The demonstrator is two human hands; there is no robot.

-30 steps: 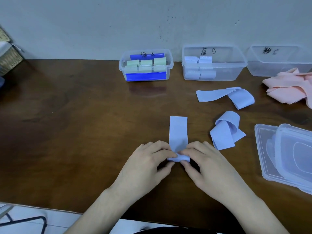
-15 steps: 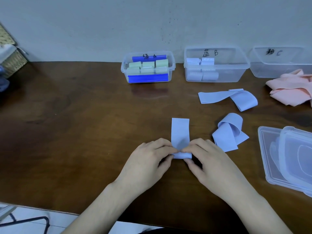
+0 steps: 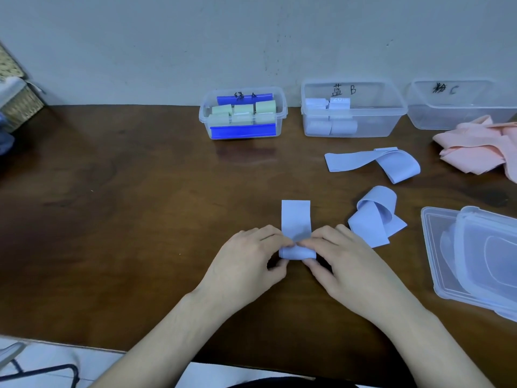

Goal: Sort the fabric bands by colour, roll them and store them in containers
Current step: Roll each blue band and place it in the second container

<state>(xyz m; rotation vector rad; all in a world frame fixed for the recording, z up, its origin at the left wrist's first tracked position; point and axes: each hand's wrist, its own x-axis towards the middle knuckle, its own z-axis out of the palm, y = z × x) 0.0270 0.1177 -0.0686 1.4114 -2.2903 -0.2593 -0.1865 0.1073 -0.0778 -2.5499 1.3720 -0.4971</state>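
A pale blue fabric band (image 3: pixel 296 217) lies flat on the brown table, its near end rolled up. My left hand (image 3: pixel 246 264) and my right hand (image 3: pixel 344 264) pinch that roll from both sides, fingertips meeting on top. Two more loose blue bands lie to the right, one looped (image 3: pixel 375 217), one long and folded (image 3: pixel 372 163). At the back stand three clear containers: container A (image 3: pixel 243 113) with green rolls, container B (image 3: pixel 352 110) with blue rolls, container C (image 3: pixel 458 105). A heap of pink bands (image 3: pixel 478 147) lies in front of container C.
Stacked clear plastic lids (image 3: pixel 475 259) sit at the right edge. A wicker basket (image 3: pixel 19 105) stands at the far left by the wall. The table's near edge runs just below my forearms.
The flat free part of the blue band has grown shorter and the roll under my fingers thicker. Both hands have crept slightly forward along the band.
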